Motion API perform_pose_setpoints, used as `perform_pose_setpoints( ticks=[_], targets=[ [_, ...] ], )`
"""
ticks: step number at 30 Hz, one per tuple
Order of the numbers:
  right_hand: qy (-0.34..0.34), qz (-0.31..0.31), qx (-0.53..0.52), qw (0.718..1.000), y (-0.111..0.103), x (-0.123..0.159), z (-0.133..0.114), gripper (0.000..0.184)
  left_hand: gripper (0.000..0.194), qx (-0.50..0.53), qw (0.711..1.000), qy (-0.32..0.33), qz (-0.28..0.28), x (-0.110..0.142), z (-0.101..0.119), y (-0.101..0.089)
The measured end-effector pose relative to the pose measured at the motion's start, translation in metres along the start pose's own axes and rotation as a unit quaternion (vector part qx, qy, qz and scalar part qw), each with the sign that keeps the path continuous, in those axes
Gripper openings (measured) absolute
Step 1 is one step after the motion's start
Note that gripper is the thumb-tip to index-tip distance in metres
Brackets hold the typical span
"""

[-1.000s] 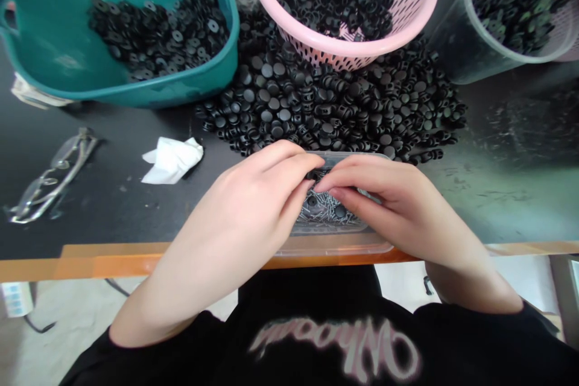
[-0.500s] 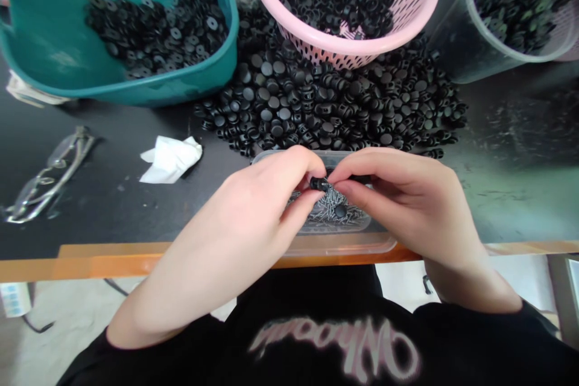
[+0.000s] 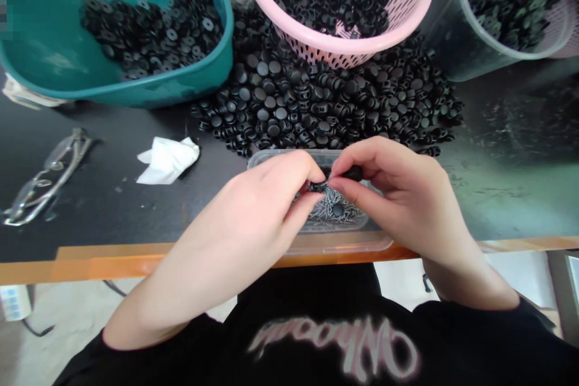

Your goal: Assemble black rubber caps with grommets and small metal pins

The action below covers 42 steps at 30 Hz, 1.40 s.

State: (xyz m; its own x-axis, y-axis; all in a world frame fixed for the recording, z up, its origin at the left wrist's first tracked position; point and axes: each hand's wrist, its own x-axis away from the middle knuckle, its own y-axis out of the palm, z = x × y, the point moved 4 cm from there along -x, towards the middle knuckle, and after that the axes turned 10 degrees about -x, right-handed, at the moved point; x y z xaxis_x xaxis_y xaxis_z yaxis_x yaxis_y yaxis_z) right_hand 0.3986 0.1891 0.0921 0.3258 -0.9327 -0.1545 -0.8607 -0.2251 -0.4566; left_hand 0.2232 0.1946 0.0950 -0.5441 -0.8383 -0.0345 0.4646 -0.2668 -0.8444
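My left hand (image 3: 251, 211) pinches a small black plastic part (image 3: 318, 186) between thumb and fingertips, above a clear plastic tray (image 3: 266, 159). My right hand (image 3: 398, 193) meets it there, its fingers closed on a second black piece (image 3: 353, 174) that is partly hidden. The tray holds many small metal pins or screws (image 3: 332, 208) and a loose black part (image 3: 337, 209). Just beyond the tray spreads a large heap of black plastic parts (image 3: 325, 102).
A teal tub (image 3: 113, 93) and a pink perforated basket (image 3: 316, 51) hold more black parts, as does a clear plastic cup (image 3: 452, 51). Eyeglasses (image 3: 47, 184) and a white tissue (image 3: 167, 161) lie on the black tabletop (image 3: 520, 157), which has an orange front edge (image 3: 113, 262).
My right hand has risen slightly, and a black piece now shows at its fingertips. The hands stay together over the tray, and the whole view has shifted a little.
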Motion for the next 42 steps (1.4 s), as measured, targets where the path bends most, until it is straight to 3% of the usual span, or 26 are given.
perform_pose_setpoints(
  ticks=[7,12,17,20,23,28,32,36,42],
  targets=[
    [-0.006,-0.001,0.032,0.999,0.002,0.0,-0.001,0.011,0.006,0.016,1.0,0.0,0.01,-0.003,0.001,0.004],
    [0.031,0.039,-0.102,0.994,-0.005,-0.002,0.006,0.005,0.005,0.034,0.998,-0.009,0.044,-0.003,0.001,-0.003],
    [0.082,-0.003,-0.208,0.975,-0.008,-0.006,0.013,0.027,0.009,0.023,0.997,0.002,0.077,-0.002,0.003,-0.01],
    [0.107,-0.037,-0.294,0.949,-0.004,-0.007,0.016,0.028,0.011,0.036,0.996,0.023,0.079,-0.002,0.006,-0.011],
    [0.116,-0.039,-0.377,0.918,-0.001,-0.009,0.019,0.017,0.013,0.047,0.995,0.026,0.087,-0.001,0.007,-0.012],
    [0.122,0.017,-0.376,0.918,-0.002,-0.009,0.026,0.019,0.012,0.045,0.994,0.026,0.095,0.002,0.007,-0.015],
    [0.092,-0.033,-0.403,0.91,0.0,-0.008,0.024,0.014,0.013,0.025,0.991,0.037,0.124,0.003,0.009,-0.019],
    [0.083,-0.08,-0.462,0.879,0.002,-0.01,0.018,0.01,0.015,0.028,0.987,0.052,0.148,0.003,0.011,-0.019],
    [0.132,-0.091,-0.587,0.793,0.008,-0.01,0.019,0.012,0.017,0.035,0.979,0.082,0.182,0.002,0.011,-0.021]
  ],
)
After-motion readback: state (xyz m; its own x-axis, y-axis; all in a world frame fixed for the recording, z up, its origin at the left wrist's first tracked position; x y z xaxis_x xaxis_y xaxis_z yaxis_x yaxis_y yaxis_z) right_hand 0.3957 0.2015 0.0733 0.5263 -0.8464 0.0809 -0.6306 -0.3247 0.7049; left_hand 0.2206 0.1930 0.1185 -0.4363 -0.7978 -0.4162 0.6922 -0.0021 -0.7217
